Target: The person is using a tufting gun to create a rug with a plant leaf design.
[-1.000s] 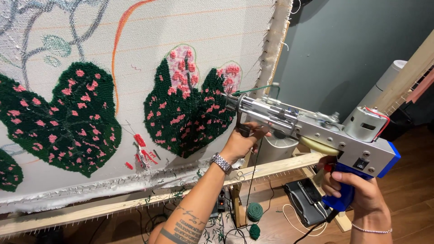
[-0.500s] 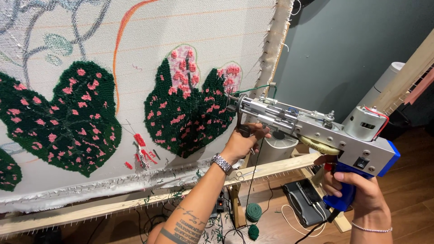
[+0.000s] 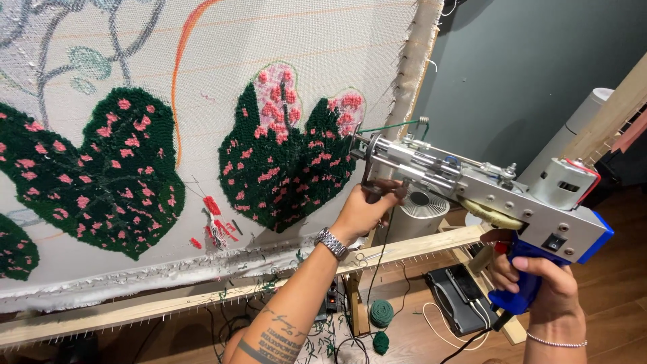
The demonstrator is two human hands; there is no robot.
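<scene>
I hold a tufting gun [image 3: 472, 185] with a silver body and blue grip against a stretched white cloth [image 3: 269, 40]. My right hand [image 3: 539, 286] is closed around the blue handle at the lower right. My left hand [image 3: 364, 209], with a metal watch on its wrist, grips the dark front handle under the gun's nose. The needle end touches the right edge of a dark green tufted leaf with pink spots [image 3: 290, 158]. A green yarn strand [image 3: 387, 125] runs into the gun's tip.
A second green and pink leaf [image 3: 94, 175] fills the cloth's left part. The wooden frame bar [image 3: 404, 249] runs below the cloth. On the wood floor lie green yarn balls [image 3: 381, 313], a dark case [image 3: 458, 296] and cables. A white cylinder [image 3: 573, 131] stands by the grey wall.
The gun and both hands have shifted slightly down along the leaf's right edge; otherwise the scene is the same.
</scene>
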